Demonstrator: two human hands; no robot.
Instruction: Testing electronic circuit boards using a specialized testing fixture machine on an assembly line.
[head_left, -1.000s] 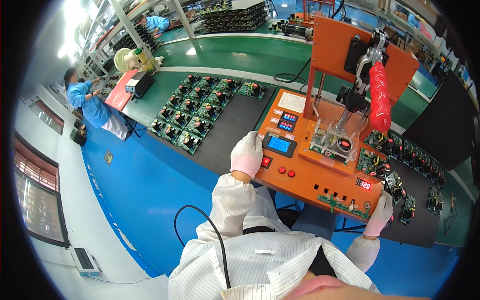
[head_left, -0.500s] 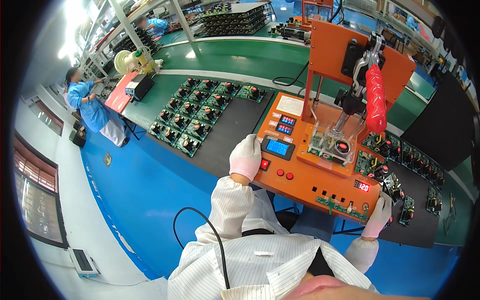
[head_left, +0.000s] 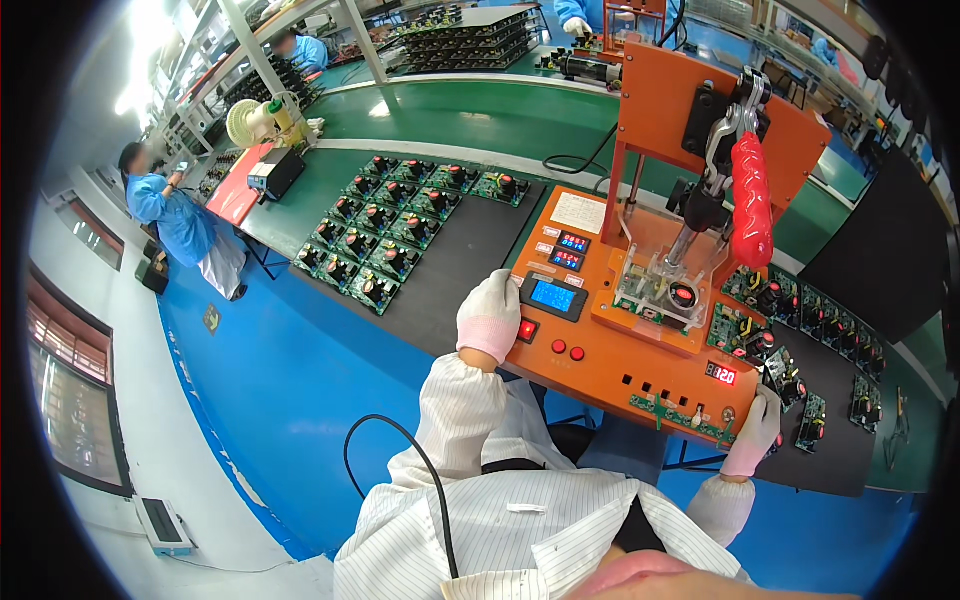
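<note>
The gloved left hand (head_left: 489,318) lay flat and released on the orange test fixture (head_left: 610,350) (at nine o'clock, beside a red button (head_left: 527,330)). The right hand (head_left: 755,432) clasped the fixture's five o'clock corner.

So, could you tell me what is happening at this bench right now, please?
A person in a striped coat and gloves sits at an orange test fixture. The left hand rests on its left edge beside a lit red button and a small blue screen. The right hand grips its lower right corner. A circuit board sits in the clear clamp under the red-handled lever, which stands raised. More boards lie in rows on the dark mat to the left.
</note>
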